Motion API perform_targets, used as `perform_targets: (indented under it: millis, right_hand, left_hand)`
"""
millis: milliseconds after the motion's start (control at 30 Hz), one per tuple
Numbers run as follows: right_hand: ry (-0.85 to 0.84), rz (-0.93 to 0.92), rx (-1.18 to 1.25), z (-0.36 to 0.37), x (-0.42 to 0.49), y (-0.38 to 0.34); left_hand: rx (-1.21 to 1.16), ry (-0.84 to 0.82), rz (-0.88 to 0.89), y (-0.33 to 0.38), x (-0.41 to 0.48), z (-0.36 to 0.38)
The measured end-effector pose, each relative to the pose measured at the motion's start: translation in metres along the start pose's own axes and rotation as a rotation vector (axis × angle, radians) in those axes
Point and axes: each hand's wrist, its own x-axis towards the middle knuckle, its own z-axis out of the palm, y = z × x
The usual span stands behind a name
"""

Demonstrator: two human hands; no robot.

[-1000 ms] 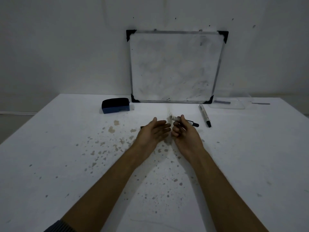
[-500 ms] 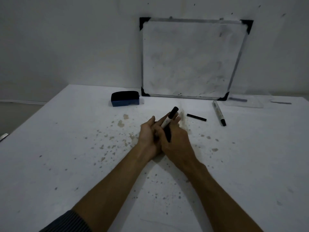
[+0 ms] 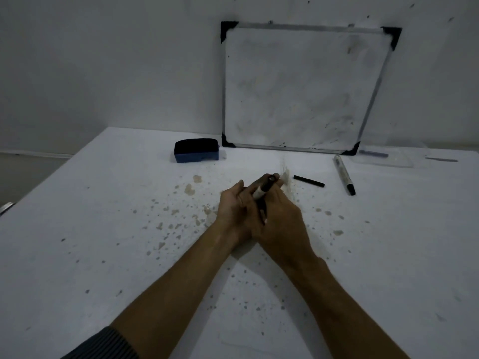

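Over the middle of the stained white table (image 3: 103, 229) my two hands meet around a black-and-white marker (image 3: 265, 188). It points up and away from me, with its dark end sticking out above my fingers. My right hand (image 3: 281, 218) wraps over the marker from the right. From the left, my left hand (image 3: 233, 211) closes against the marker, fingers tucked under my right hand's. The marker's lower part is hidden between my palms. A thin black stick-like piece (image 3: 308, 181) lies on the table just right of my hands.
A smudged whiteboard (image 3: 298, 86) leans on the wall at the back. A blue-and-black eraser (image 3: 196, 150) sits left of it. A second marker (image 3: 343, 174) lies to the right, with a clear flat plastic tray (image 3: 383, 158) beyond. The table's left edge runs diagonally.
My left hand was open beside the right hand holding the marker sideways. Both hands have come together and the marker now stands upright between them. The view shifted left.
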Motion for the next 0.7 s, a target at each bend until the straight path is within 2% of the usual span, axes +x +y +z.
perform_targets:
  millis: [67, 133, 267, 467, 700]
  right_hand:
    - [0.006, 0.002, -0.006, 0.001, 0.000, -0.001]
    - [-0.069, 0.095, -0.027, 0.007, 0.001, -0.001]
    - [-0.076, 0.179, 0.050, 0.005, 0.001, 0.004]
    - [-0.010, 0.361, 0.188, -0.013, 0.006, 0.008]
    - [0.122, 0.599, 0.389, -0.025, 0.012, 0.035]
  left_hand:
    - [0.008, 0.039, 0.003, 0.002, -0.001, 0.002]
    - [-0.024, 0.033, 0.015, 0.002, 0.000, 0.003]
    - [0.005, 0.051, -0.006, 0.002, -0.005, 0.006]
    - [0.128, 0.148, -0.051, 0.005, -0.006, 0.010]
    - [0.327, 0.009, -0.049, 0.002, -0.010, 0.011]
